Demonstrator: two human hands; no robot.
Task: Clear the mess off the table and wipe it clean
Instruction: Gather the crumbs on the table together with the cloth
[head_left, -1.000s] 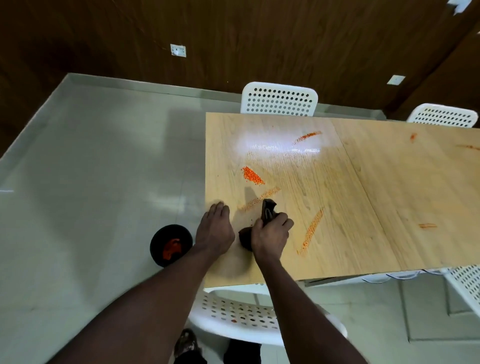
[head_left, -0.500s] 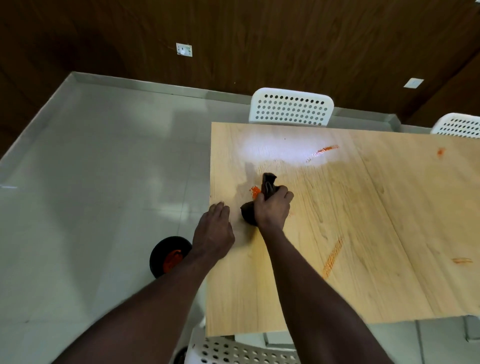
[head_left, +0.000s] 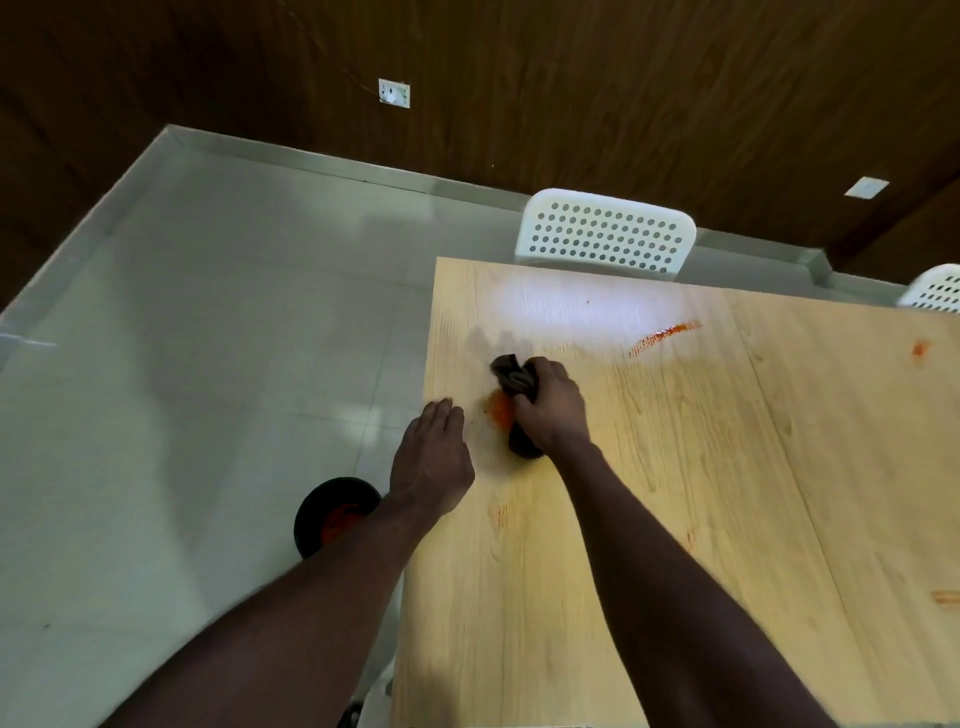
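Two hands: my right hand (head_left: 551, 410) bunches the soft, limp dark cloth (head_left: 511, 382); left hand (head_left: 434, 457) flat, fingers spread, on the surface (head_left: 701, 493).

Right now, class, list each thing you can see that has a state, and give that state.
Right hand: shut on cloth.
Cloth: bunched, pressed on table.
Left hand: open, flat at table edge.
Table: orange smears remain.
Bin: on floor, holds orange mess.
Chair: pushed in.
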